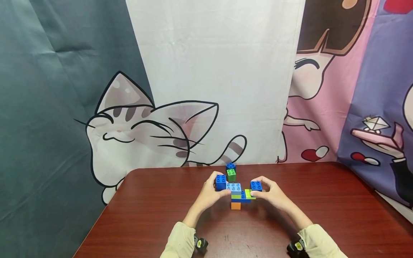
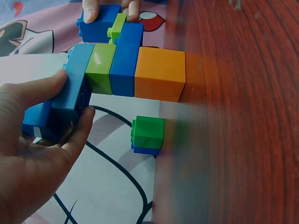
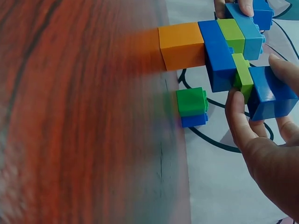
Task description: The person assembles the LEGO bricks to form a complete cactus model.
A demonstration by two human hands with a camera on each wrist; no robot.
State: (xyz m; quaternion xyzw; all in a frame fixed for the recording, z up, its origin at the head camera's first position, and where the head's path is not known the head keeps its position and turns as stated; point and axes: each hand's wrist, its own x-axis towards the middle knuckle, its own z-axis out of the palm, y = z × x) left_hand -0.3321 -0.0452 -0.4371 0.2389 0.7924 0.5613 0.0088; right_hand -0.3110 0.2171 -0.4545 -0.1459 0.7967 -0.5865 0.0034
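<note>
I am holding the brick assembly (image 1: 238, 196) over the tabletop (image 1: 155, 211), its long axis running left to right between my 2 hands. My left hand (image 1: 207, 194) is gripping the dark blue brick (image 1: 221, 182) at 1 end; my right hand (image 1: 272, 194) is pinching the blue brick (image 1: 256, 186) opposite. Neither hand is sitting nearer: both are touching.

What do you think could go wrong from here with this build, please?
The build might tip if released, as its wide upper part sits above a single orange block. Pressing down hard with the right grip could lever off the lime block, which juts past the end of the blue beam.
</note>
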